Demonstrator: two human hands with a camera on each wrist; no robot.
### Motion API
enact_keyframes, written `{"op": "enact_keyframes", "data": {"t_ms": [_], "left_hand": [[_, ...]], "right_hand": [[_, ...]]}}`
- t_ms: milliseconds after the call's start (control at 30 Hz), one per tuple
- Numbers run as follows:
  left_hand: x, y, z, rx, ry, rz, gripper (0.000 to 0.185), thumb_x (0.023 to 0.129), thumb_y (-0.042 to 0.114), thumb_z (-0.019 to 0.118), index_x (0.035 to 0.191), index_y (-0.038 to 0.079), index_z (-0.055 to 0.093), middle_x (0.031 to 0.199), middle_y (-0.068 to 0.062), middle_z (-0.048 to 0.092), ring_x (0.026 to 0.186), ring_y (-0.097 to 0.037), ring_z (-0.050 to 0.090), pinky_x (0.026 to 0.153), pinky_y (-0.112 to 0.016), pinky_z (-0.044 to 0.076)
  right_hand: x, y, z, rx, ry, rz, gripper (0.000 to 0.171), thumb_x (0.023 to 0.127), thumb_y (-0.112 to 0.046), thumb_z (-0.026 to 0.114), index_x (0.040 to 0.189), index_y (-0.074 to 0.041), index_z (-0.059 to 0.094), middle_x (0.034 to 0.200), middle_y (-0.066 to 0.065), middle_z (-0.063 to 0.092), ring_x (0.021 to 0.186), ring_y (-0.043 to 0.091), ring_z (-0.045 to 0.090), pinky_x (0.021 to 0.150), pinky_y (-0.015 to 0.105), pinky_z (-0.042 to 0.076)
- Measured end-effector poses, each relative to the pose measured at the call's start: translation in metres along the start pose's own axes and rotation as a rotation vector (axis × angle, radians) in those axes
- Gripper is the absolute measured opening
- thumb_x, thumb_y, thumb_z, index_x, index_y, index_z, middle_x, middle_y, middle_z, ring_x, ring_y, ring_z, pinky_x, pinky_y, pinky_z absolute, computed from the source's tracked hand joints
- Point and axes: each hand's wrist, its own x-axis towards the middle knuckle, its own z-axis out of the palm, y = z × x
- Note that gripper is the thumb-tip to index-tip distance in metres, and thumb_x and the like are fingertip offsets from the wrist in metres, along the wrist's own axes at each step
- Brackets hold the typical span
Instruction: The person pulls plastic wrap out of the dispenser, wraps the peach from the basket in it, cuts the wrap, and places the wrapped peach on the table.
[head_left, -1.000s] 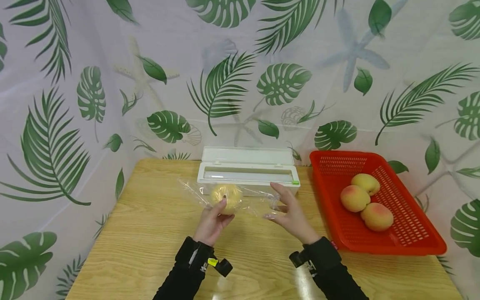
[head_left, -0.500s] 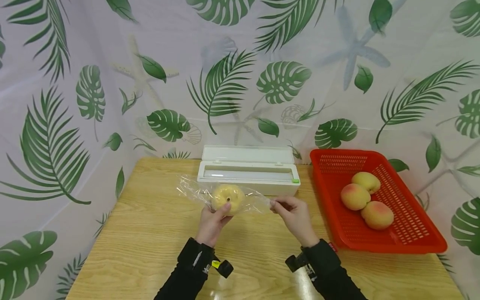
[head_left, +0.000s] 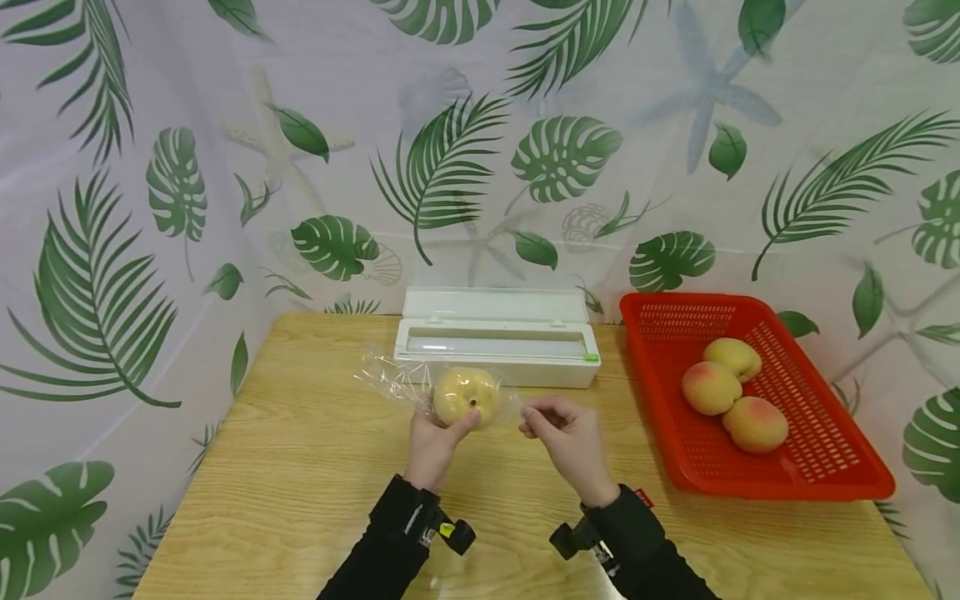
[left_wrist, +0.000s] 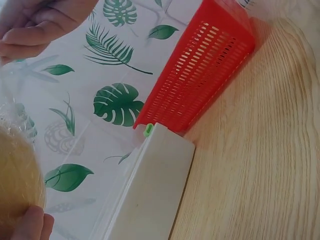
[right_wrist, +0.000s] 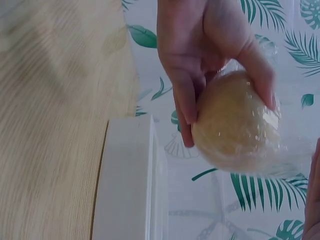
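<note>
We were mid-wrap: our left hand (head_left: 433, 440) cupped the peach (head_left: 466, 395) above the bench (head_left: 300, 483), at six o'clock from the film box (head_left: 498, 346), while our right hand (head_left: 566, 437) pinched the film (head_left: 390, 379) tail. Next, we judged, the tail needed folding snugly against the fruit.

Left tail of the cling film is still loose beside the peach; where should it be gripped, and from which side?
Pinch the cling film tail near the peach, coming from the left. It fans out crumpled and free there, while the left hand cups the peach from below and the right hand pinches the opposite end.
</note>
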Motion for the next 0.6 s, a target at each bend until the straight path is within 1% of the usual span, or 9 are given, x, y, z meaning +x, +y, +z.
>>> {"op": "enact_keyframes", "data": {"t_ms": [100, 233, 267, 300, 367, 467, 500, 533, 600], "left_hand": [[-0.001, -0.001, 0.000, 0.016, -0.014, 0.010, 0.057, 0.071, -0.003, 0.069, 0.120, -0.002, 0.040, 0.114, -0.015, 0.051, 0.102, -0.023, 0.052, 0.082, -0.033, 0.045], [-0.002, -0.003, 0.000, 0.065, -0.020, 0.037, 0.060, 0.070, -0.001, 0.071, 0.119, -0.001, 0.037, 0.115, -0.017, 0.051, 0.104, -0.025, 0.051, 0.083, -0.033, 0.044], [-0.002, -0.003, 0.000, 0.087, -0.017, 0.046, 0.061, 0.069, 0.000, 0.072, 0.119, -0.001, 0.037, 0.115, -0.016, 0.051, 0.104, -0.024, 0.051, 0.082, -0.032, 0.045], [-0.002, -0.004, 0.000, 0.108, -0.011, 0.055, 0.063, 0.069, 0.002, 0.073, 0.119, -0.001, 0.036, 0.115, -0.016, 0.051, 0.104, -0.024, 0.052, 0.082, -0.032, 0.045], [-0.003, -0.004, 0.002, 0.148, -0.007, 0.086, 0.064, 0.068, 0.003, 0.075, 0.118, -0.001, 0.035, 0.114, -0.016, 0.051, 0.102, -0.024, 0.052, 0.081, -0.031, 0.046], [-0.004, -0.004, 0.004, 0.240, 0.017, 0.158, 0.063, 0.066, 0.003, 0.076, 0.113, -0.003, 0.035, 0.110, -0.015, 0.052, 0.097, -0.022, 0.054, 0.076, -0.030, 0.047], [-0.005, -0.004, 0.005, 0.277, 0.025, 0.187, 0.062, 0.065, 0.003, 0.077, 0.110, -0.003, 0.035, 0.108, -0.015, 0.053, 0.094, -0.021, 0.054, 0.074, -0.029, 0.048], [-0.005, -0.004, 0.005, 0.315, 0.031, 0.218, 0.061, 0.065, 0.003, 0.077, 0.109, -0.003, 0.036, 0.107, -0.015, 0.053, 0.093, -0.021, 0.055, 0.072, -0.029, 0.049], [-0.007, -0.003, 0.006, 0.416, 0.052, 0.289, 0.060, 0.063, 0.006, 0.079, 0.106, -0.003, 0.038, 0.104, -0.013, 0.055, 0.090, -0.020, 0.055, 0.071, -0.030, 0.049]], "right_hand": [[-0.001, 0.009, 0.005, 0.015, -0.024, -0.025, 0.008, 0.081, 0.005, 0.059, 0.083, 0.010, 0.063, 0.070, 0.017, 0.061, 0.059, 0.010, 0.059, 0.057, 0.026, 0.051], [-0.003, 0.023, 0.011, 0.061, -0.049, -0.096, 0.013, 0.084, -0.005, 0.059, 0.085, 0.007, 0.063, 0.070, 0.014, 0.061, 0.059, 0.015, 0.059, 0.056, 0.029, 0.050], [-0.003, 0.044, 0.012, 0.094, -0.062, -0.133, 0.014, 0.085, -0.007, 0.058, 0.088, 0.006, 0.063, 0.072, 0.013, 0.061, 0.062, 0.016, 0.059, 0.058, 0.029, 0.050], [-0.002, 0.053, 0.014, 0.128, -0.069, -0.168, 0.013, 0.086, -0.007, 0.057, 0.090, 0.004, 0.063, 0.073, 0.011, 0.061, 0.062, 0.016, 0.059, 0.058, 0.028, 0.050], [-0.003, 0.055, 0.017, 0.165, -0.057, -0.168, 0.014, 0.086, -0.010, 0.057, 0.090, 0.003, 0.063, 0.072, 0.010, 0.060, 0.062, 0.016, 0.058, 0.057, 0.028, 0.050], [-0.003, 0.053, 0.022, 0.212, -0.016, -0.093, 0.018, 0.085, -0.011, 0.058, 0.090, 0.006, 0.062, 0.070, 0.009, 0.059, 0.061, 0.014, 0.058, 0.057, 0.026, 0.050], [-0.003, 0.033, 0.024, 0.217, 0.011, -0.031, 0.018, 0.084, -0.009, 0.060, 0.087, 0.008, 0.060, 0.067, 0.009, 0.058, 0.059, 0.013, 0.057, 0.055, 0.026, 0.050], [-0.004, 0.024, 0.026, 0.222, 0.036, 0.038, 0.020, 0.083, -0.009, 0.060, 0.086, 0.011, 0.059, 0.065, 0.009, 0.057, 0.057, 0.013, 0.057, 0.054, 0.027, 0.050], [-0.003, 0.018, 0.028, 0.254, 0.072, 0.129, 0.018, 0.083, -0.004, 0.059, 0.086, 0.014, 0.057, 0.062, 0.007, 0.056, 0.055, 0.011, 0.055, 0.052, 0.024, 0.049]]}}
